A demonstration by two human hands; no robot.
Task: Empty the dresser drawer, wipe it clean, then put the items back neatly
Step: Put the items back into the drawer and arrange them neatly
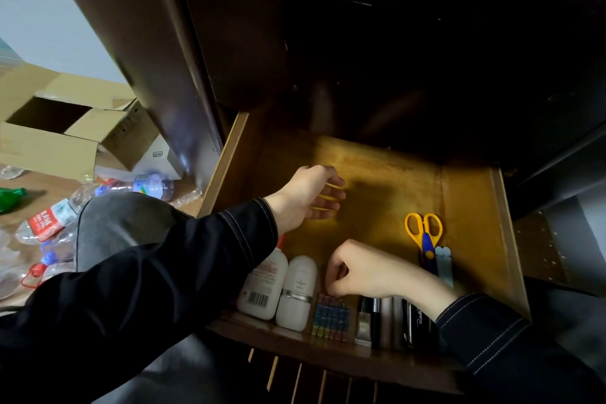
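The wooden drawer [472,207] is pulled out of a dark dresser. My left hand [308,195] hovers over its bare middle with yellow rubber bands [328,197] looped over its curled fingers. My right hand [364,272] pinches the top of a row of coloured binder clips [331,316] at the drawer's front. Two white bottles [278,289] lie left of the clips. Dark pens and tubes [390,321] lie to the right of the clips, partly under my right wrist. Yellow-handled scissors [423,233] and a pale blue item [443,264] lie at the right.
An open cardboard box [65,128] stands on the floor at the left. Several empty plastic bottles [98,203] are scattered on the floor beside it. My knee [121,223] is beside the drawer's left wall. The dresser body [393,59] overhangs the drawer's back.
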